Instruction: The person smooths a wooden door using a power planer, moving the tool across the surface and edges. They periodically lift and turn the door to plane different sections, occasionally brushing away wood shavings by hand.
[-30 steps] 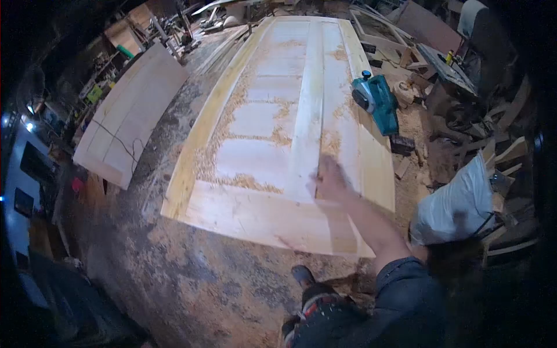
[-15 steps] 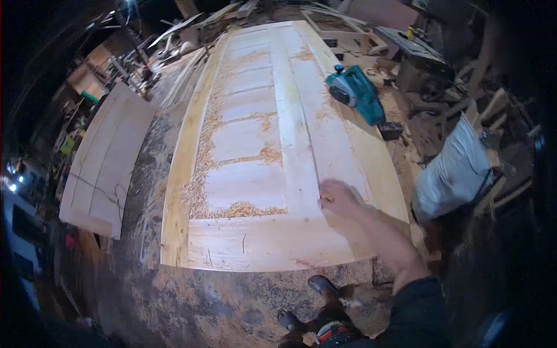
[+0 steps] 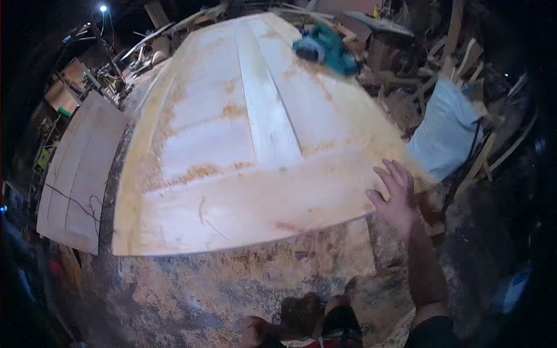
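Note:
My right hand (image 3: 395, 194) is at the near right corner of a large panelled wooden door (image 3: 232, 214), its fingers spread and nothing in them. The hand overlaps the corner in the picture; whether it touches the wood cannot be told. Curly shavings (image 3: 200, 172) lie in the door's recesses and along its frame edges. A green electric planer (image 3: 328, 51) rests on the door's far right side. My left hand does not show; the blurred shape at the bottom edge looks like a leg.
A smaller wooden panel (image 3: 84, 171) with a thin dark cord on it stands at the left. Beyond the door's right edge are a full white sack (image 3: 444, 130) and scrap wood. Dusty, stained ground (image 3: 232, 290) lies in front.
My right hand has moved right, from the door's middle rail to its near right corner, and its fingers have opened. The view has shifted, and the planer appears farther up and left.

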Available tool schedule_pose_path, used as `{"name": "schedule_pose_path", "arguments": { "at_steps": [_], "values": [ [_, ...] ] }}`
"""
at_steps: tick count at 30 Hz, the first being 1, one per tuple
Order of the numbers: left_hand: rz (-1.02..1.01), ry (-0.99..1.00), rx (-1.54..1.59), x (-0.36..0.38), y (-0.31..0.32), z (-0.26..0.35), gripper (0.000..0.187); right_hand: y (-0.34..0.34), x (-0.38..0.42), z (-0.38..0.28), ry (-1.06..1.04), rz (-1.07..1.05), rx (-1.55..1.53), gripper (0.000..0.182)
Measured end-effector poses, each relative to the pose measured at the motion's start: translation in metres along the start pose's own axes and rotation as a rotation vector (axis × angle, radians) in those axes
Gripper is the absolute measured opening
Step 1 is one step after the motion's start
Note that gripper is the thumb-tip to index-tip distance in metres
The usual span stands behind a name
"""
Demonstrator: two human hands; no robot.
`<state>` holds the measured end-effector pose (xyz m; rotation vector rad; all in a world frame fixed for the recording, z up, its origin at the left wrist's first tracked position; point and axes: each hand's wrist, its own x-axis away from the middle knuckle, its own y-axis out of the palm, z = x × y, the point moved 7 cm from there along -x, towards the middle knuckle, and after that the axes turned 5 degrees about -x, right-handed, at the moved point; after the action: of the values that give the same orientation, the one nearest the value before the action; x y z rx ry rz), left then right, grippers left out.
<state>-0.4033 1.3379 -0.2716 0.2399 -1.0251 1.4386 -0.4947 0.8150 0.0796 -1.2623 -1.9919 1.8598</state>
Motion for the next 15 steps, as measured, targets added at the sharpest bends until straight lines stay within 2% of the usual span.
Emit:
{"name": "schedule_pose_path", "arguments": {
  "at_steps": [2,4,6,7,8,12,15],
  "values": [
    [-0.009,0.111,-0.111,-0.062,0.048,-0.042,0.041,0.025,0.033,0.000,-0.098,0.030,0.042,0.044],
    [0.044,0.308,-0.152,-0.153,0.127,-0.120,0.046,0.038,0.049,0.014,-0.343,0.276,-0.009,0.047],
    [0.027,0.396,-0.500,-0.211,0.170,-0.151,0.045,0.035,0.047,0.007,-0.330,0.384,0.048,0.050],
    [0.014,0.441,-0.673,-0.228,0.190,-0.160,0.045,0.034,0.050,0.002,-0.415,0.425,0.041,0.056],
    [-0.025,0.399,-0.651,-0.245,0.203,-0.171,0.043,0.032,0.054,-0.001,-0.502,0.474,0.039,0.062],
    [-0.159,0.235,-0.560,-0.296,0.215,-0.175,0.036,0.041,0.064,0.005,-0.592,0.503,0.013,0.076],
    [-0.145,0.187,-0.481,-0.282,0.159,-0.115,0.034,0.044,0.067,0.009,-0.608,0.542,-0.050,0.078]
  ]
}}
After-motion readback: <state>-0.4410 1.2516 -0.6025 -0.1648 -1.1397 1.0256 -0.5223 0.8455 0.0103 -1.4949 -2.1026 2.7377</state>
